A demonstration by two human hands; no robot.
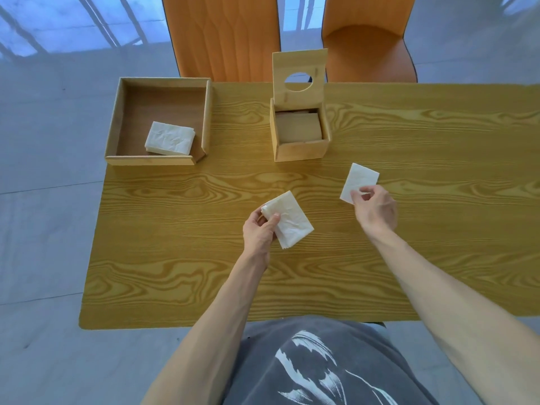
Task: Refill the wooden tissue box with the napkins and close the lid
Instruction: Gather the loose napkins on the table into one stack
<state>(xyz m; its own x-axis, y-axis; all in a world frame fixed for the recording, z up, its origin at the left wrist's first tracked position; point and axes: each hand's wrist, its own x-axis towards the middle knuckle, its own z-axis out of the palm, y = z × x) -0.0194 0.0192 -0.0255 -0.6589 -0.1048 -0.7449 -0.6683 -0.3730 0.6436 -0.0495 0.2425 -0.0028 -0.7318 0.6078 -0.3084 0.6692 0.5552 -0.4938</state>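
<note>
The wooden tissue box (pixel 301 151) stands at the table's far middle, its lid (pixel 301 61) with a round hole hinged upright. Folded napkins (pixel 298 128) lie inside it. My left hand (pixel 260 229) holds a small stack of white napkins (pixel 292 222) just above the table, in front of the box. To the right, my right hand (pixel 377 207) pinches a single white napkin (pixel 359 179) by its near edge. A further stack of napkins (pixel 170 138) rests in the open wooden tray (pixel 117 112) at the far left.
The wood-grain table (pixel 321 273) reaches from the tray to the right edge of view. Two orange chairs (pixel 225 36) (pixel 368 45) stand behind its far edge. Grey floor lies to the left.
</note>
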